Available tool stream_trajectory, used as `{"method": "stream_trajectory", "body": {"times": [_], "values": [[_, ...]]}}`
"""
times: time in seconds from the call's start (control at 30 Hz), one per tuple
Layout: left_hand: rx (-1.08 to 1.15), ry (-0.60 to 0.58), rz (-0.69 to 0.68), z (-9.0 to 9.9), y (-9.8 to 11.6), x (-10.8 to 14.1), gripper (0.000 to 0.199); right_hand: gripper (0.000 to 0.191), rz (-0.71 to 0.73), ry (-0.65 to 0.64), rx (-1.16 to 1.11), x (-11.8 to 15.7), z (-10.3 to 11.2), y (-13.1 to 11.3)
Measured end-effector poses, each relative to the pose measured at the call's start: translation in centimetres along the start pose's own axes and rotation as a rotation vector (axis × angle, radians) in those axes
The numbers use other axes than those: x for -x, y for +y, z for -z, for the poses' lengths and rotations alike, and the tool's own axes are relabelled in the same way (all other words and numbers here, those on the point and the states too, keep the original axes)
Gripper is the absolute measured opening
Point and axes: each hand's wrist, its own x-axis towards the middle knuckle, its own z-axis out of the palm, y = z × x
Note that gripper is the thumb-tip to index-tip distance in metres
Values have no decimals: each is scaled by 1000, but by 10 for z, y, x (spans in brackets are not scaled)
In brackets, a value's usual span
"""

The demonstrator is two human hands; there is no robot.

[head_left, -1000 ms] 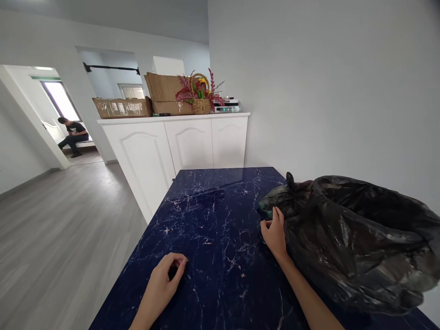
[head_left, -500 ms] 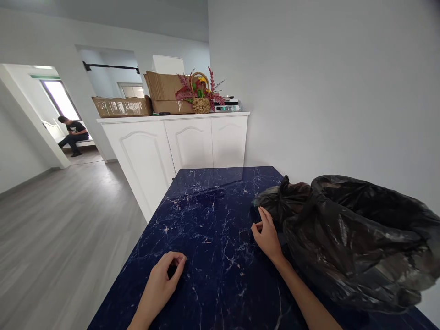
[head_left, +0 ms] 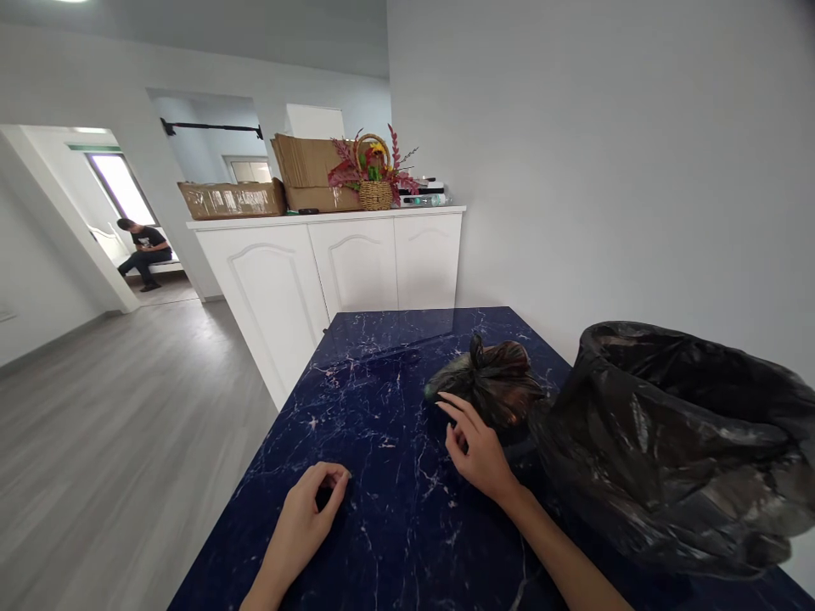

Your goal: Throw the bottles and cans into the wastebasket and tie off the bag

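Head view: our left hand, lower left of centre, is empty, thumb curled to fingertips. A big open bag fills the lower right. Our right hand, half open and empty, is at the small knotted bag right of centre on the counter; we cannot tell if they touch. Beyond stands a cabinet.

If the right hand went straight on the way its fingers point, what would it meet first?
Most likely the left end of the small tied bag; the right hand is right by it, but depth and contact are unclear here.
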Motion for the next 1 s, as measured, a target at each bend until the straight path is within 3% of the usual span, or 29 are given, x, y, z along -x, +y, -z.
{"method": "stream_trajectory", "body": {"times": [0.17, 0.27, 0.57, 1.0], "values": [[-3, 14, -17, -1, -1, 1, 35, 22, 8, 442, 146, -2, 16, 4], [2, 13, -21, -2, -2, 1, 35, 26, -16, 544, 278, -6, 23, 13], [4, 15, -20, -1, 0, 0, 37, 45, -234, 395, 404, -5, 19, 41], [15, 14, -7, 2, 7, 1, 38, 46, -250, 385, 478, 0, 15, 48]]}}
